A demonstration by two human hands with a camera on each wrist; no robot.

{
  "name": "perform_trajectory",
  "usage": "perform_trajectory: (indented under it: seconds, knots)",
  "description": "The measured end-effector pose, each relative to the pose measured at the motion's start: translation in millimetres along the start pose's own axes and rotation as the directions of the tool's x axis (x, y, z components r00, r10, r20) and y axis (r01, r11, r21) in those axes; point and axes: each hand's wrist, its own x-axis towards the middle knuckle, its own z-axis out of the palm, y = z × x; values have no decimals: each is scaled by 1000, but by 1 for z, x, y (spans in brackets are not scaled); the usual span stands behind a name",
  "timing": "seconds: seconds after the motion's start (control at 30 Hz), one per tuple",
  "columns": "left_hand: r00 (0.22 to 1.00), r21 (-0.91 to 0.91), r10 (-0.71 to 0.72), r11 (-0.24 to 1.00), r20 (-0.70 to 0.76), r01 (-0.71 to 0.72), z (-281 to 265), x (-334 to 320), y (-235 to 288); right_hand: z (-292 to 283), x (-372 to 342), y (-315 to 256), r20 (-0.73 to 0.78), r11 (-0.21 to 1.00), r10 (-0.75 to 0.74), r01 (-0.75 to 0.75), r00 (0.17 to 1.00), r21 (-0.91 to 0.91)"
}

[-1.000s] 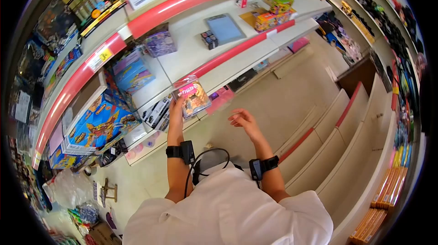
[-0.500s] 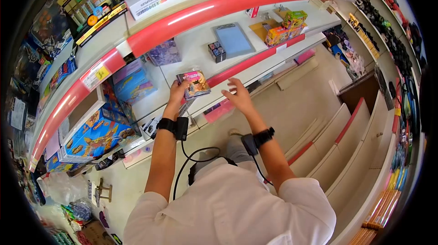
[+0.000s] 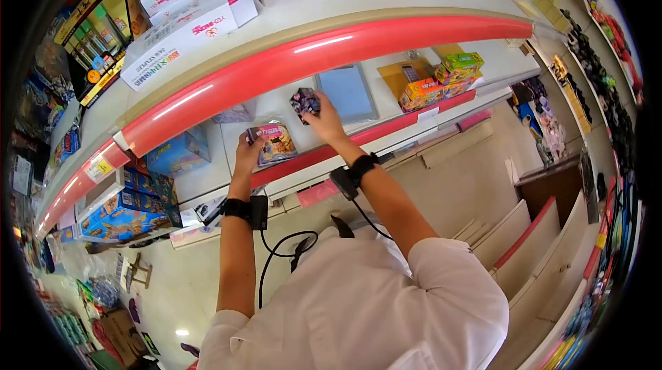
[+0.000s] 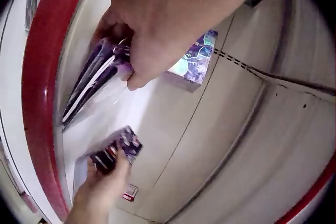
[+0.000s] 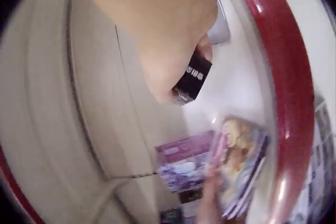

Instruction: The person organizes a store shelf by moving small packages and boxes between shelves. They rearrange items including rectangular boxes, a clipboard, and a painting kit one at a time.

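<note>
My left hand point(image 3: 247, 156) pinches a small stack of flat, plastic-sleeved packets point(image 3: 278, 142) with a pink title and cartoon picture, over the front of the middle shelf. Edge-on, the packets point(image 4: 86, 87) look like several thin layers in the left wrist view. To the right, my right hand point(image 3: 327, 120) grips a small dark patterned box point(image 3: 301, 102) between thumb and fingers, close above the same shelf. One black side of that box point(image 5: 195, 79) with white marks shows in the right wrist view. A flat light-blue panel point(image 3: 350, 94) lies just beyond it.
An upper shelf with a red front strip point(image 3: 331, 42) overhangs both hands and carries white staple boxes point(image 3: 186, 35). A purple box point(image 5: 184, 169) stands near the left hand. Orange snack-like boxes point(image 3: 419, 96) and a green box point(image 3: 460, 66) sit farther right.
My right hand has reached forward to the shelf and taken hold of the small dark box. The left hand has carried the packets from the shelf's front edge inward. The view has shifted.
</note>
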Motion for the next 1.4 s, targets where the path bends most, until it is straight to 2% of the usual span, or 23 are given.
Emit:
perform_trajectory:
  seconds: [0.03, 0.07, 0.13, 0.17, 0.23, 0.27, 0.37, 0.4, 0.5, 0.53, 0.67, 0.7, 0.73, 0.77, 0.8, 0.9, 0.93, 1.0, 1.03, 1.07, 1.17, 1.2, 1.4]
  knots:
    - [1000, 2, -8, 1000, -5, 8, 7, -1, 6, -12, 3, 4, 30, 969, 13, -20, 999, 247]
    - [1000, 4, -17, 1000, -10, 17, 14, -4, 18, -39, -1, -16, 183, 885, 118, -187, 976, 426]
    - [1000, -12, -20, 1000, -10, 20, 28, 6, 22, -71, -1, -21, 256, 765, 117, -252, 960, 593]
    - [999, 84, -11, 996, -37, 14, 34, 13, 18, -82, -1, -17, 290, 688, 114, -286, 950, 667]
    - [997, 278, 17, 961, -74, 4, 54, 16, 34, -99, 2, -9, 309, 673, 71, -273, 949, 687]
    - [995, 304, 13, 953, -97, 18, 64, 13, 45, -106, 2, -6, 314, 661, 52, -268, 948, 700]
    - [991, 383, 124, 919, -52, -95, 85, 23, 45, -125, -1, -11, 308, 670, 7, -234, 951, 705]
    - [995, 457, 94, 884, 36, -101, 90, 28, 46, -127, -1, -8, 304, 661, -20, -215, 953, 719]
    - [952, 588, 266, 750, 151, -302, 114, 34, 33, -128, 3, 6, 332, 644, -67, -214, 941, 735]
    - [950, 507, 188, 810, 250, -293, 116, 37, 30, -126, 4, 9, 352, 640, -76, -225, 933, 735]
    - [950, 437, 124, 865, 287, -245, 126, 38, 17, -123, 10, 10, 336, 668, -145, -158, 931, 727]
    - [967, 210, 103, 966, 233, -153, 123, 30, 28, -124, 14, 10, 362, 689, -158, -159, 919, 707]
    - [980, -35, 69, 997, 187, -64, 119, 14, 56, -124, 18, 8, 386, 708, -171, -159, 907, 688]
    - [988, -282, 24, 959, 149, 19, 115, 1, 82, -125, 21, 4, 411, 727, -182, -159, 893, 668]
    - [963, -473, -43, 864, 267, 170, 113, -7, 98, -127, 26, -1, 453, 764, -194, -155, 870, 626]
    - [844, -500, 18, 812, 536, 301, 97, -53, 176, -122, 40, -16, 595, 843, -199, -174, 778, 509]
    - [851, -437, 23, 865, 524, 245, 97, -60, 180, -122, 46, -24, 660, 863, -197, -191, 725, 468]
    - [865, -294, 36, 947, 500, 130, 95, -69, 183, -112, 51, -32, 667, 872, -210, -171, 715, 458]
    - [877, -311, 43, 942, 479, 124, 93, -69, 180, -106, 52, -36, 671, 877, -218, -159, 709, 454]
    - [887, -327, 49, 938, 458, 117, 91, -68, 173, -102, 51, -41, 621, 884, -223, -112, 751, 453]
    - [910, -350, 71, 933, 409, 85, 85, -70, 160, -98, 52, -53, 710, 808, -167, -318, 684, 497]
    - [916, -353, 79, 933, 394, 72, 83, -71, 160, -95, 54, -54, 732, 784, -202, -341, 650, 518]
    - [941, -450, 43, 885, 337, 121, 68, -77, 156, -79, 55, -61, 801, 839, -259, -285, 539, 463]
